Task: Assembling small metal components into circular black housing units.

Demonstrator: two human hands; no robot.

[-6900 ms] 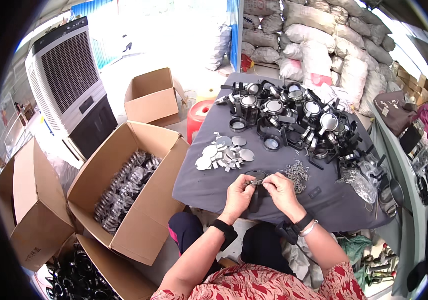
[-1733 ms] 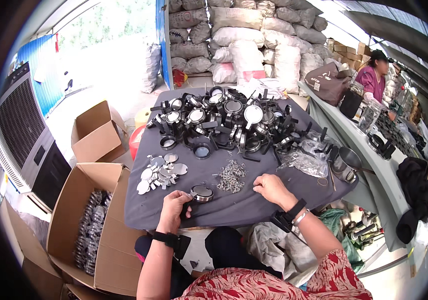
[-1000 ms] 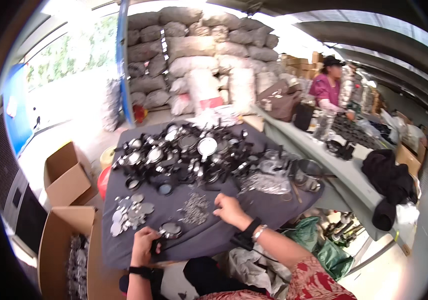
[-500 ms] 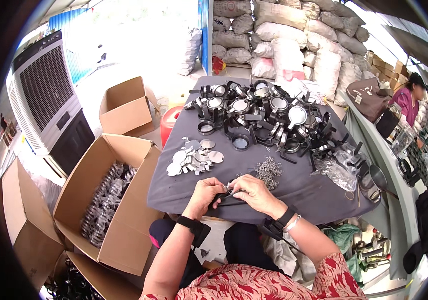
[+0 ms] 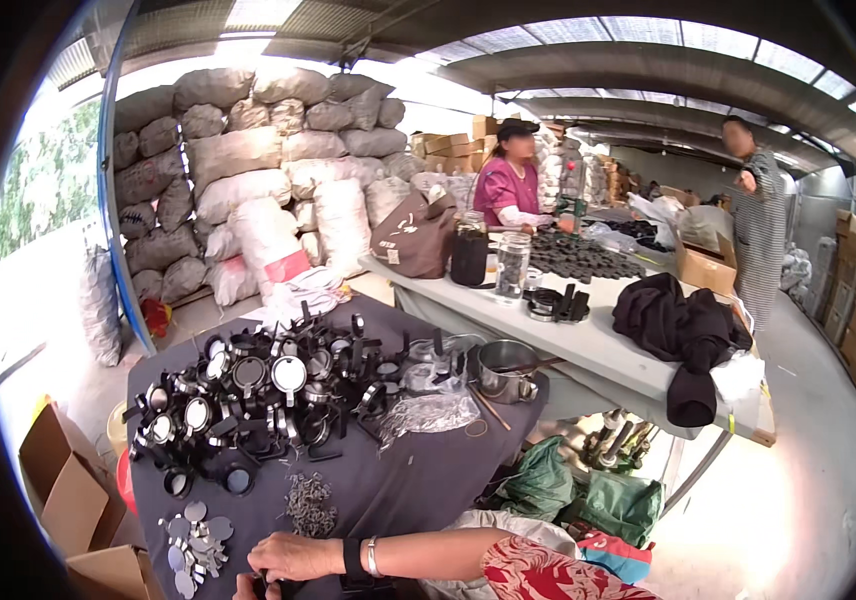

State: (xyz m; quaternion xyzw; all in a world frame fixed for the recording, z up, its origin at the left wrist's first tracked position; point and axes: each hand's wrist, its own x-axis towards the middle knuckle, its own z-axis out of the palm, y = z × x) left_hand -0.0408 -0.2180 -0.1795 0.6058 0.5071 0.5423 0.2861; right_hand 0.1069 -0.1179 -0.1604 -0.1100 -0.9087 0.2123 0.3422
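Observation:
At the lower edge, my right hand (image 5: 293,555) is closed with bent fingers around a small black part (image 5: 261,577), mostly hidden by the fingers. Only a bit of my left hand (image 5: 245,588) shows beside it, its fingers curled against the same part; the rest is cut off by the frame. Left of the hands lie flat round silver discs (image 5: 194,545) in a loose pile. Just beyond my right hand is a heap of small bent wire clips (image 5: 310,505). Farther back, many black-handled metal rings with round lids (image 5: 248,376) are piled on the dark cloth-covered table (image 5: 388,500).
A metal pot (image 5: 506,372) and clear plastic bags (image 5: 430,415) sit at the table's right. Past them a long pale table (image 5: 588,345) holds jars and dark clothing. One person (image 5: 508,185) works behind it; another (image 5: 756,220) stands farther right. Cardboard boxes (image 5: 73,480) stand left.
The view has swung up and right, bringing in the long table and two people. My hands now sit at the lower edge, still together on the black part.

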